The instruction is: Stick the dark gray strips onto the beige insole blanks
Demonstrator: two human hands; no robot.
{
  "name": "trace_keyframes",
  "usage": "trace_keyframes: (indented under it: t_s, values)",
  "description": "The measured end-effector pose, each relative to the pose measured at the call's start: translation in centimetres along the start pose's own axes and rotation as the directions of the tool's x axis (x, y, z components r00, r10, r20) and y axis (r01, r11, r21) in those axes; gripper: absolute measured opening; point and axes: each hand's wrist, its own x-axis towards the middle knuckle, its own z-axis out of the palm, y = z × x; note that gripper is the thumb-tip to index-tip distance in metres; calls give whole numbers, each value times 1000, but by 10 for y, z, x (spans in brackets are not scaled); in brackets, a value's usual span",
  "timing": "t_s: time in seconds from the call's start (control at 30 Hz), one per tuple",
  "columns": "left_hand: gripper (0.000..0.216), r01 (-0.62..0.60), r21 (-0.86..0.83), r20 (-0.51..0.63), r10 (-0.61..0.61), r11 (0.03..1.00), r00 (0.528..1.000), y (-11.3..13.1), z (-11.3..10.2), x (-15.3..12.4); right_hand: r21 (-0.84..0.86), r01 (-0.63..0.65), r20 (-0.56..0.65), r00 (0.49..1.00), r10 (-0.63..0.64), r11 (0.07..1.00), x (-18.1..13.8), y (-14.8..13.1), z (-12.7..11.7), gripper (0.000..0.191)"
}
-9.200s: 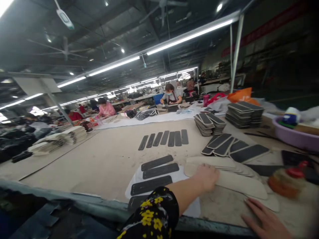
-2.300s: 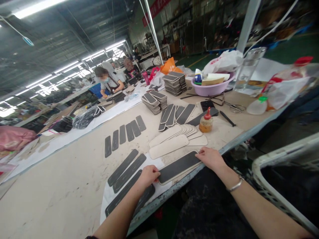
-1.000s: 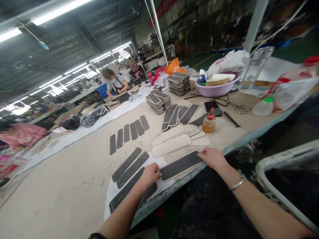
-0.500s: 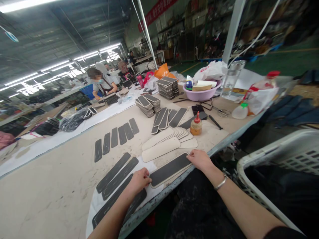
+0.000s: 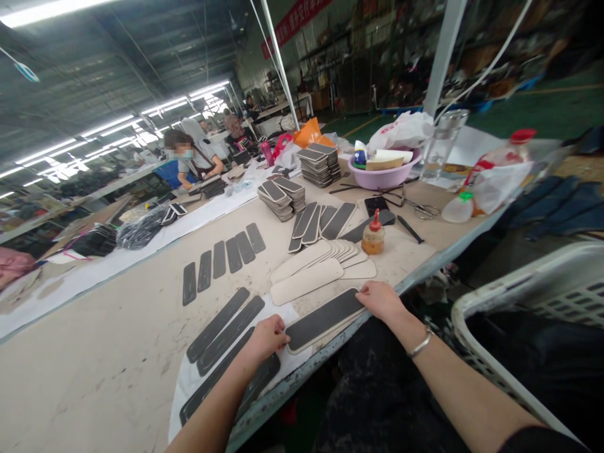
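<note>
Here, dark panel (image 5: 324, 319): we have it flat along the worktop's (image 5: 127, 358) near edge.
Left hand (image 5: 270, 337): our fingers pinch narrowly at its left end.
Right hand (image 5: 380, 299): ours pinches the right end, apparently to keep the panel straight.
Pale pieces (image 5: 306, 283): fanned beyond it, perhaps so each lifts singly.
Bottle (image 5: 373, 239): upright beside them, likely for easy reach.

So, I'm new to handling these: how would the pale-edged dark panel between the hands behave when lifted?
The panel is probably light, as it looks thin. It may be fairly stiff: between the left hand and right hand it lies without visible curl. Being broad and flat, it seems unlikely to roll.
</note>
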Motion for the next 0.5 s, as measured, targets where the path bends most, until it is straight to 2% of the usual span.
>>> trace_keyframes:
  t_s: [0.5]
  values:
    - [18,19,4,30,-19,1000,999,3,-2,1,-1,19,-23,1000,-19,1000,-5,-2,-1,21]
